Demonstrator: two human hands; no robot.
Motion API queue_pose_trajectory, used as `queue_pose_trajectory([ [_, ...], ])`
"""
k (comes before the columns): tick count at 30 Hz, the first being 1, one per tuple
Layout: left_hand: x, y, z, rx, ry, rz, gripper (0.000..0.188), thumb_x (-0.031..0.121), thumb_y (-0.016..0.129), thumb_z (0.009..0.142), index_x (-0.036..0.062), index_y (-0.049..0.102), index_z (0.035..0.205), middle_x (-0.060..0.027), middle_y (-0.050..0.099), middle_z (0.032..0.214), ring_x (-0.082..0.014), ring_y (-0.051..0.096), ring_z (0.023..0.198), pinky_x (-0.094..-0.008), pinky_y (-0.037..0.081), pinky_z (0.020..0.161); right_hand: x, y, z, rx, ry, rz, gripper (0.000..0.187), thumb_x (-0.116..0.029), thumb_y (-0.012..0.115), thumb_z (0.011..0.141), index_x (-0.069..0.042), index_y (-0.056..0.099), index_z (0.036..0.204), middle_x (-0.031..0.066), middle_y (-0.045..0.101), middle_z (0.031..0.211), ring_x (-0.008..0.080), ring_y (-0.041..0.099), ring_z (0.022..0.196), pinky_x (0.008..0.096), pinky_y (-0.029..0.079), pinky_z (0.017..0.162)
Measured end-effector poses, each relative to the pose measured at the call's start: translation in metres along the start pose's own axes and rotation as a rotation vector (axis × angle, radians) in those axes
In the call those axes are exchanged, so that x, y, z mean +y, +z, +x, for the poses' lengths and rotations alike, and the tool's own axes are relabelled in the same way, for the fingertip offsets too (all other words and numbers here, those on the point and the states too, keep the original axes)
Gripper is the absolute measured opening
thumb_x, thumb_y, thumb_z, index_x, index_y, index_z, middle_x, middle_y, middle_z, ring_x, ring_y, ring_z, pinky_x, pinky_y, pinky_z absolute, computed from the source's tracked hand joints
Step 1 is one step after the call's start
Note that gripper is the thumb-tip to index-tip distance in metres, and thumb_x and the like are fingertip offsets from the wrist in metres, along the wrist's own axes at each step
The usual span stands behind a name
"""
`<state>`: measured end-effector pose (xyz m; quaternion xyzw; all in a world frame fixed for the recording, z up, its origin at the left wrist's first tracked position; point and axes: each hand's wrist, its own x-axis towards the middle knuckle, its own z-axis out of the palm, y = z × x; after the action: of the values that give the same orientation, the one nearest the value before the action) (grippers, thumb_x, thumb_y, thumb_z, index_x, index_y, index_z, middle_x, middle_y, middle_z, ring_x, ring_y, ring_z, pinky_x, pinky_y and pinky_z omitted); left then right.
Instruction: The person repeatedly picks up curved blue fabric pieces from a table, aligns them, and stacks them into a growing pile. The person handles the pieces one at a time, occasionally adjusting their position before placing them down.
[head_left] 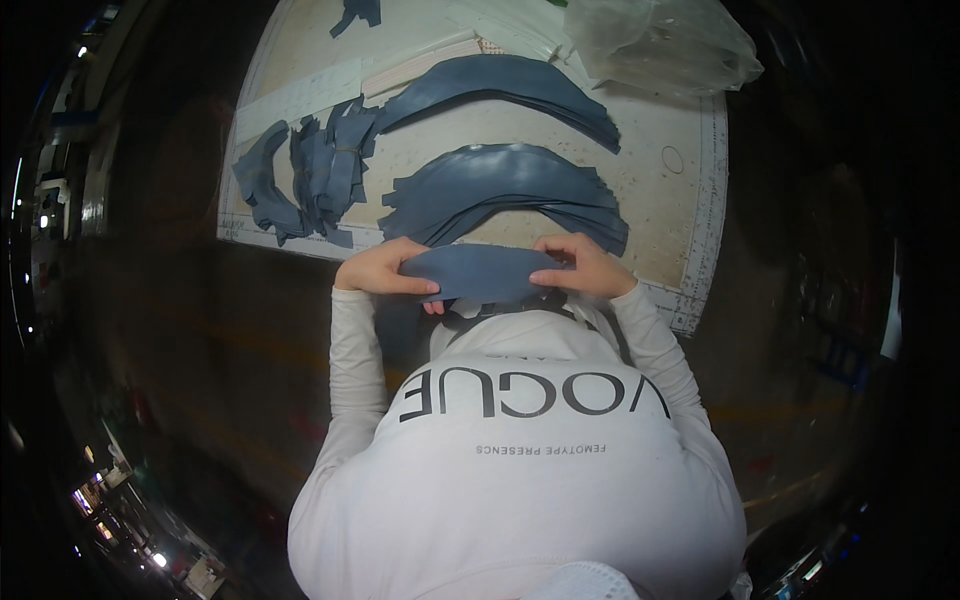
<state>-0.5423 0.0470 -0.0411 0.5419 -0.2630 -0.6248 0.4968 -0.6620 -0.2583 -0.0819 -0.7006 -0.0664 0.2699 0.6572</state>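
Close to my body, a blue-grey piece of smooth, leather-like sheet (pixel 480 272) is stretched between both hands at the table's near edge. My left hand (pixel 383 272) pinches its left end, thumb on top and some fingers showing underneath. At the other end my right hand (pixel 590 268) grips it with the thumb pressed on the upper face. Just beyond lies a fanned stack of curved blue-grey pieces (pixel 500 180). A second curved stack (pixel 500 82) rests farther back. To the left are bundled blue-grey pieces (pixel 335 165), with a band around some.
The pale worktable (pixel 655 215) has ruled edges. A clear plastic bag (pixel 665 45) occupies its far right corner. White strips (pixel 425 62) lie behind the stacks. A thin loop (pixel 672 160) lies at right, and a small blue-grey scrap (pixel 357 14) at the far left.
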Motion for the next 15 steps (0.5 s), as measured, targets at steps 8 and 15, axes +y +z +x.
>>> queue_pose_trajectory([
  [8, -0.07, -0.02, 0.008, 0.651, 0.159, -0.215, 0.02, 0.011, 0.064, 0.092, 0.0009, 0.061, 0.109, 0.0007, 0.066, 0.089, -0.003, 0.058, 0.078, -0.0173, 0.045, 0.07, 0.019, -0.05, 0.011, 0.543, -0.041, -0.181, 0.028, -0.008, 0.069, 0.087, 0.001, 0.063, 0.113, 0.0019, 0.066, 0.096, 0.0058, 0.058, 0.086, 0.0218, 0.047, 0.079],
  [15, -0.098, -0.036, 0.015, 0.972, 0.115, -0.067, 0.018, 0.01, 0.065, 0.091, 0.0005, 0.064, 0.106, 0.001, 0.066, 0.088, -0.0035, 0.058, 0.079, -0.0167, 0.043, 0.073, 0.034, -0.055, 0.035, 0.784, -0.105, -0.3, 0.027, -0.007, 0.07, 0.082, -0.007, 0.069, 0.109, 0.0052, 0.069, 0.087, 0.0114, 0.064, 0.074, 0.0252, 0.051, 0.069],
])
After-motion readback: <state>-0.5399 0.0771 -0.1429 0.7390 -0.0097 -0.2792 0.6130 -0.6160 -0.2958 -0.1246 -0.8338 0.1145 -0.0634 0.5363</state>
